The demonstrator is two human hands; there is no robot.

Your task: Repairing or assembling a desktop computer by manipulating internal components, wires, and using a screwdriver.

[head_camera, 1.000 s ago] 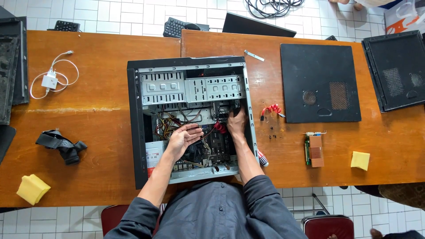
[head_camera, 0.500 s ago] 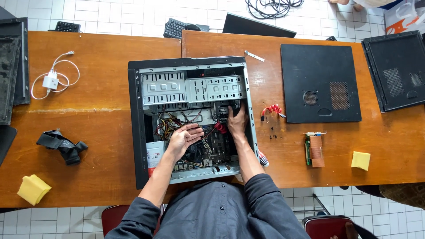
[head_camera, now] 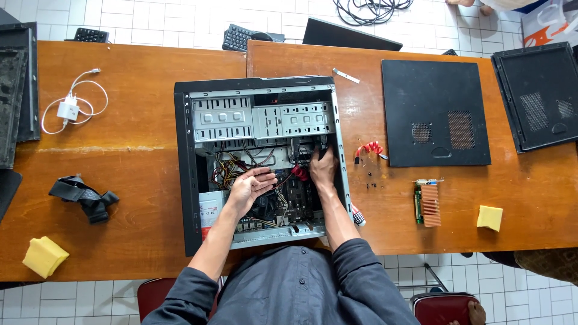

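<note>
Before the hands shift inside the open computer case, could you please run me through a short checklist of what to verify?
1. Case side open: computer case lies open on the wooden table. Ok.
2. Left hand placement: over the wire bundle and the fan area. Ok.
3. Right hand grip: fingers reach under the drive bays; what they hold, cannot tell.
4. Red cable free: runs between both hands; snagging, cannot tell.
5. Loose small screws outside the case: lie on the table. Ok.
6. Power disconnected: cannot tell.
</note>
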